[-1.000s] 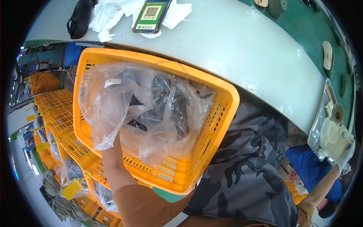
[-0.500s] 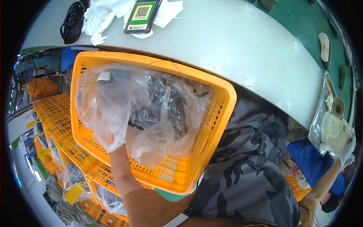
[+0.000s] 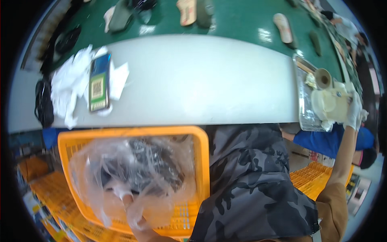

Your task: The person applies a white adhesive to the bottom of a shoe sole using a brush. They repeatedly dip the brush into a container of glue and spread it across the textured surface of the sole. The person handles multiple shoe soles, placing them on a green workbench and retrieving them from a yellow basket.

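At the lower left, an orange plastic basket [image 3: 133, 131] holds a clear plastic bag [image 3: 88, 173] with dark grey and black pieces [image 3: 151, 161] inside. My left hand [image 3: 121, 190], in a white glove, reaches into the bag against the dark pieces; plastic film and blur hide its fingers. Far to the right, my right hand [image 3: 353, 111], also gloved in white, is at the edge of a whitish container [image 3: 322, 103]. This container stands in a metal tray [image 3: 303, 109] beside a brown tape roll [image 3: 323, 78]. Whether the right fingers grip anything is unclear.
A white table [image 3: 209, 80] runs across, with a phone [image 3: 99, 82] on white cloths [image 3: 66, 84] and a black item [image 3: 43, 103] at its left. Beyond lies a green belt [image 3: 234, 20] carrying insoles [image 3: 283, 28]. A person in blue [image 3: 322, 142] is at right; orange crates [image 3: 52, 193] stand lower left.
The view has turned so the basket sits lower and more of the green belt shows. My left hand is now deeper among the dark pieces. The right hand stays at the tray.
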{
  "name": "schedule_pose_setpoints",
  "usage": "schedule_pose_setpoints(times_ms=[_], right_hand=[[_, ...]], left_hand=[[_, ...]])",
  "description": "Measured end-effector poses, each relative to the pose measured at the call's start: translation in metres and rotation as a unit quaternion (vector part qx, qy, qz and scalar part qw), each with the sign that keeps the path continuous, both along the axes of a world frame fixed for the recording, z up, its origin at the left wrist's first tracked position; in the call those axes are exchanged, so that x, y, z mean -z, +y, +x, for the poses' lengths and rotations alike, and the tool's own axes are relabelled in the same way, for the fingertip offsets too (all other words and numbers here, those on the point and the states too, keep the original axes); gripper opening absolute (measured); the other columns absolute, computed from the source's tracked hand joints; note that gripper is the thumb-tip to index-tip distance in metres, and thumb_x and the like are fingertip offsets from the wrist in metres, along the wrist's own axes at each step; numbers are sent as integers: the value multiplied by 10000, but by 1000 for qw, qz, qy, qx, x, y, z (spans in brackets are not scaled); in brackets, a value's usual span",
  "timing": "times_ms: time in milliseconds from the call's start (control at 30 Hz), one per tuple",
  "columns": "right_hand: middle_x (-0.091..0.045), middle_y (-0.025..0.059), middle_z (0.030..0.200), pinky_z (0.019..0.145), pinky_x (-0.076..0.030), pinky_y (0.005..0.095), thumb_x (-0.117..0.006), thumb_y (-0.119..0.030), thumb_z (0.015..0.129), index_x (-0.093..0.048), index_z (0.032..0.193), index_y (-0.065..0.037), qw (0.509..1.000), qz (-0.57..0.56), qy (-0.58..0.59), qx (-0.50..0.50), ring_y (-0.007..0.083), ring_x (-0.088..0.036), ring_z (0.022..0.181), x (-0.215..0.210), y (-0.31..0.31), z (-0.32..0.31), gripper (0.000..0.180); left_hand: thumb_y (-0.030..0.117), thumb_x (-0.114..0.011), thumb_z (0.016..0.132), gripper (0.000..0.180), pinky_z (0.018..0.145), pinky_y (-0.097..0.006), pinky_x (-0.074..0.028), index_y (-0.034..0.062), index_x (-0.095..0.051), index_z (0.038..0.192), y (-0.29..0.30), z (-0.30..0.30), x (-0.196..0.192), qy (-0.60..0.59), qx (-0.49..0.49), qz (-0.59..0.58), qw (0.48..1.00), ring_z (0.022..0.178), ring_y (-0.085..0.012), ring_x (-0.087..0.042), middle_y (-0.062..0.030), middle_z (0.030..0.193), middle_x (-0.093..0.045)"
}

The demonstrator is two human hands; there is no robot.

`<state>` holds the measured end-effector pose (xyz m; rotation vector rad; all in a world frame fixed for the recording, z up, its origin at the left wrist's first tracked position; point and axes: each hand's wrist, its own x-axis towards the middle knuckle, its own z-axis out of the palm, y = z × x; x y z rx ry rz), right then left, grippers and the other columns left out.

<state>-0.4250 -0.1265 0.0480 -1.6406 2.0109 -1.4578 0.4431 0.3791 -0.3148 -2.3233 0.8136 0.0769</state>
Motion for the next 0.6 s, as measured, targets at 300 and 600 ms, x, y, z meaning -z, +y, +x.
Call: schedule_pose_setpoints(times_ms=[300, 600], right_hand=[[-616, 24, 768, 484, -394, 151, -521, -189, 900, -621, 885, -32, 997, -22, -48, -52, 24, -479, 542, 6, 5, 25, 187], [-583, -29, 794, 541, -386, 158, -529, -202, 897, -617, 978, -52, 997, -30, -65, -38, 19, -480, 608, 9, 5, 31, 192]], left_hand=[[236, -535, 841, 372, 681, -317, -463, -1, -529, 1127, -18, -10, 18, -35, -98, -125, 987, 853, -192, -594, -91, 944, -632], [214, -559, 835, 336, 655, -303, -459, -17, -549, 1079, 0, -10, -13, 22, -59, -174, 983, 784, -160, -581, -72, 888, -635]])
